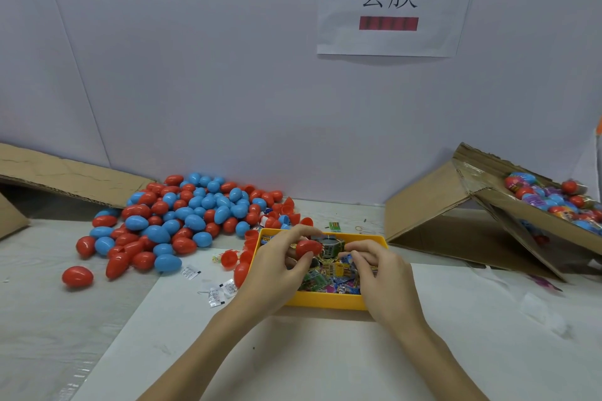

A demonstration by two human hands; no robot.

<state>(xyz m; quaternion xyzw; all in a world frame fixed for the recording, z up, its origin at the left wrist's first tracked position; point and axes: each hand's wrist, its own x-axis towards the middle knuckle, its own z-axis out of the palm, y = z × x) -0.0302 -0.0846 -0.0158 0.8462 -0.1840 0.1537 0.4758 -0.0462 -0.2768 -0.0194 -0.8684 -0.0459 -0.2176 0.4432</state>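
Note:
A yellow tray (325, 300) full of small colourful printed packets (329, 277) sits in front of me. My left hand (280, 267) is over the tray's left side and pinches a red plastic egg half (308, 247) between thumb and fingers. My right hand (378, 273) reaches into the tray's right side, fingers curled down among the packets; what it holds is hidden. A banded bundle of packets (330, 246) lies just behind the red half.
A large pile of red and blue plastic eggs (182, 215) spreads at the left. Loose red halves (242, 265) and white sachets (218, 295) lie beside the tray. A tilted cardboard box (488, 205) of wrapped eggs stands at the right. Flat cardboard (65, 176) leans at the far left.

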